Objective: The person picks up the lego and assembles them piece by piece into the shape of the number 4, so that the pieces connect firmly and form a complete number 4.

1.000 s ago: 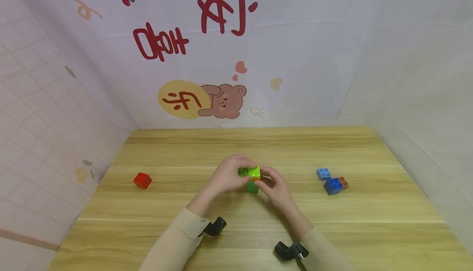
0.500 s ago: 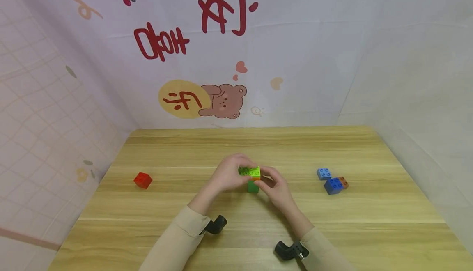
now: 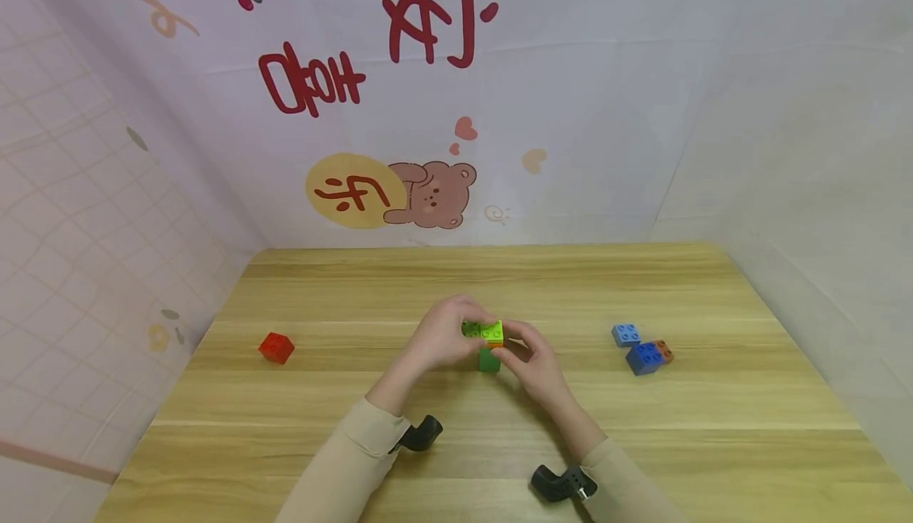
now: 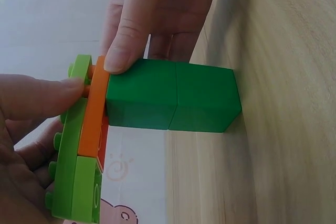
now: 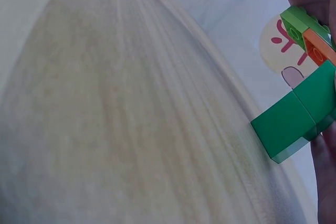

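Two dark green toy bricks (image 4: 142,95) form an upright column on the table at the centre. On top sits an orange brick (image 4: 93,121), and above it a long light green brick (image 3: 492,332). A sliver of orange studs shows between those two in the left wrist view. Under one end of the long brick is a smaller light green brick (image 4: 86,190). My left hand (image 3: 445,337) pinches the long light green brick. With thumb and fingers my right hand (image 3: 533,368) grips the column where orange meets upper dark green; its far fingers are partly hidden.
A red brick (image 3: 276,348) lies at the left on the wooden table (image 3: 342,293). To the right are a light blue brick (image 3: 625,335), a dark blue brick (image 3: 644,358) and a brown-orange brick (image 3: 664,351) close together. Printed cloth (image 3: 571,95) hangs behind.
My left forearm has shifted slightly to the right. Both hands keep their hold, and the bricks stand almost the same.
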A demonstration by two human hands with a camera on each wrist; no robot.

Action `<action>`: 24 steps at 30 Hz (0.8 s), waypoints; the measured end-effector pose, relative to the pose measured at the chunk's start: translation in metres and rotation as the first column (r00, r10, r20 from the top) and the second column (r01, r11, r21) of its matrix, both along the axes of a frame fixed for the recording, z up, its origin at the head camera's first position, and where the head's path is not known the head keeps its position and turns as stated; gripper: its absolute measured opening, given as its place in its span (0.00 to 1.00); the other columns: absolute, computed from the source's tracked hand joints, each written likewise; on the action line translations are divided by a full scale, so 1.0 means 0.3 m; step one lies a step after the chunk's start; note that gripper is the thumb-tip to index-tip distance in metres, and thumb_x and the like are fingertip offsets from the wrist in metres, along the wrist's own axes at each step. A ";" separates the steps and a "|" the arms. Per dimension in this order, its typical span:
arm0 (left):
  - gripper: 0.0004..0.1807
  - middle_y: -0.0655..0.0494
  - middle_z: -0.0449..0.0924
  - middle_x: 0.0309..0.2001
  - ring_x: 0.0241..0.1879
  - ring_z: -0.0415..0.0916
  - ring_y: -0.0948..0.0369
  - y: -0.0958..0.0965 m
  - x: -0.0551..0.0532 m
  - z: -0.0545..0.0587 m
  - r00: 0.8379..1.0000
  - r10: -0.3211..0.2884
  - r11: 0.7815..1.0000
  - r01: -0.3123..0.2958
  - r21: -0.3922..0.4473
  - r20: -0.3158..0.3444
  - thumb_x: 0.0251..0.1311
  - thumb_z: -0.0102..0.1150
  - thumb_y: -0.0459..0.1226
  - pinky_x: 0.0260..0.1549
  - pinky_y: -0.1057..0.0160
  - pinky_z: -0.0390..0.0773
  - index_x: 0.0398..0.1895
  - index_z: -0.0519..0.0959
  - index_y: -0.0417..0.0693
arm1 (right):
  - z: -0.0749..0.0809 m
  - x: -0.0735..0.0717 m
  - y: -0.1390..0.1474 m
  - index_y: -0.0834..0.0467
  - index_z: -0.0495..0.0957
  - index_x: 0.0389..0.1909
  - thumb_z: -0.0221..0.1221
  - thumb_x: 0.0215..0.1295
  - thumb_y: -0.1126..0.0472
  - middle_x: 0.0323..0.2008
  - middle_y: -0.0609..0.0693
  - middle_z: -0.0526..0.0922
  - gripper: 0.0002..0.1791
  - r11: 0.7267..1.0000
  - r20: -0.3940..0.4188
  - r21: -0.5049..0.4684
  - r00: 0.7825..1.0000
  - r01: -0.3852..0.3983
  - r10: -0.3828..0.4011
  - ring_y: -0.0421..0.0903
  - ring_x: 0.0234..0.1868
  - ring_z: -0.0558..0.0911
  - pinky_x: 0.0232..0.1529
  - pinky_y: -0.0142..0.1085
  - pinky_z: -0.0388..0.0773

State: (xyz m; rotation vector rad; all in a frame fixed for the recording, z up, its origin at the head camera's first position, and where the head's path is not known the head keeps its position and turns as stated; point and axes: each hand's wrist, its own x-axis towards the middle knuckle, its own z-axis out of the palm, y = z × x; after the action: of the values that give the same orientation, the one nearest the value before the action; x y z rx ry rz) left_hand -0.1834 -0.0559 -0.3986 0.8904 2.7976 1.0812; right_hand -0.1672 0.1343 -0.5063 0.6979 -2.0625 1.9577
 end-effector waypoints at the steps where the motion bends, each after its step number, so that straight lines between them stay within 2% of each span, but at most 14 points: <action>1: 0.15 0.58 0.82 0.41 0.45 0.77 0.59 0.000 0.001 0.001 1.000 0.001 1.000 -0.001 0.001 0.001 0.52 0.72 0.29 0.46 0.60 0.78 0.45 0.88 0.46 | -0.001 -0.001 0.000 0.73 0.74 0.55 0.61 0.58 0.81 0.51 0.66 0.78 0.22 1.000 -0.004 0.001 1.000 0.002 -0.002 0.46 0.53 0.78 0.56 0.38 0.78; 4: 0.15 0.58 0.81 0.41 0.44 0.77 0.59 0.001 0.002 0.000 1.000 0.001 1.000 -0.001 0.000 -0.002 0.52 0.72 0.29 0.46 0.61 0.78 0.44 0.88 0.46 | 0.000 -0.001 -0.001 0.74 0.74 0.55 0.61 0.58 0.82 0.51 0.66 0.77 0.22 1.000 -0.009 0.003 1.000 0.005 -0.005 0.47 0.52 0.78 0.55 0.39 0.79; 10: 0.15 0.58 0.81 0.41 0.44 0.77 0.60 0.002 0.000 -0.005 1.000 0.003 1.000 -0.003 -0.006 -0.010 0.51 0.72 0.28 0.44 0.62 0.78 0.44 0.88 0.46 | 0.001 0.002 0.001 0.68 0.76 0.56 0.63 0.60 0.77 0.52 0.61 0.79 0.21 1.000 0.026 -0.006 1.000 0.006 -0.005 0.48 0.53 0.79 0.56 0.40 0.78; 14: 0.15 0.58 0.81 0.41 0.44 0.77 0.60 0.003 0.000 -0.007 1.000 0.005 1.000 -0.005 -0.005 0.002 0.51 0.72 0.28 0.44 0.61 0.78 0.44 0.88 0.46 | 0.001 0.003 0.003 0.68 0.76 0.56 0.64 0.61 0.75 0.52 0.61 0.79 0.21 1.000 0.018 -0.005 1.000 0.001 -0.001 0.49 0.54 0.79 0.56 0.40 0.78; 21: 0.15 0.59 0.80 0.41 0.43 0.76 0.60 0.003 -0.008 -0.008 1.000 -0.005 1.000 0.005 -0.026 0.022 0.53 0.72 0.30 0.45 0.61 0.78 0.45 0.88 0.46 | 0.001 0.002 0.003 0.69 0.76 0.56 0.62 0.60 0.79 0.53 0.64 0.77 0.22 1.000 0.037 -0.005 0.999 0.004 -0.004 0.51 0.54 0.78 0.57 0.40 0.77; 24: 0.15 0.58 0.80 0.41 0.44 0.76 0.60 0.003 -0.010 -0.009 1.000 -0.006 1.000 0.007 -0.030 0.029 0.52 0.73 0.30 0.45 0.61 0.78 0.45 0.88 0.46 | 0.021 0.011 0.001 0.71 0.75 0.56 0.61 0.59 0.80 0.52 0.66 0.77 0.22 1.000 0.031 0.008 1.000 0.004 -0.004 0.53 0.54 0.78 0.57 0.41 0.78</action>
State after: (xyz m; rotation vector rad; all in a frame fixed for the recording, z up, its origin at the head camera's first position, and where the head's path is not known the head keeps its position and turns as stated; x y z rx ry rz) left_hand -0.1864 -0.0551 -0.4012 0.8740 2.7777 1.0401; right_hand -0.1639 0.1347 -0.5000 0.6686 -2.0893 1.9710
